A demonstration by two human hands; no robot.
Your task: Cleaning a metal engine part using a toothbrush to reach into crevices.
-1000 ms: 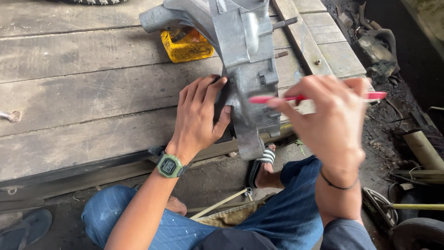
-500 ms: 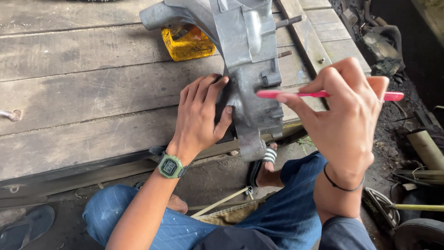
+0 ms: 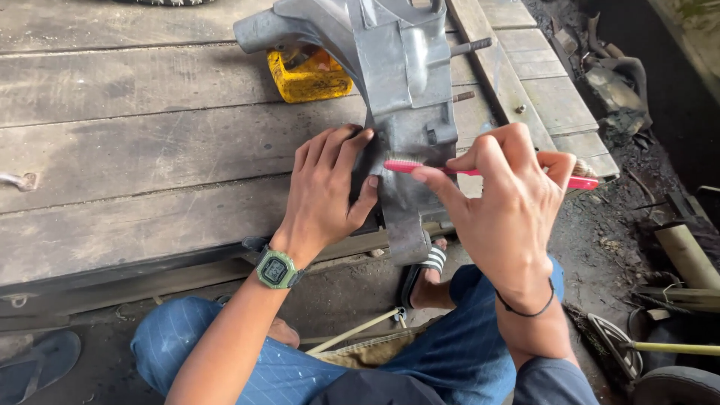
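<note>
Big weathered wooden platform (image 3: pixel 135 157) fills the far and left side, and on its near right edge lies 1 grey metal engine casing (image 3: pixel 397 82). Left hand (image 3: pixel 326 191) lies flat against the casing's left flank, fingers spread apart. Right hand (image 3: pixel 506 206) is clamped on a pink toothbrush (image 3: pixel 442 169), bristles touching the casing. Far behind sits a yellow container (image 3: pixel 307 79); a green wristwatch (image 3: pixel 276 268) rides the left wrist.
</note>
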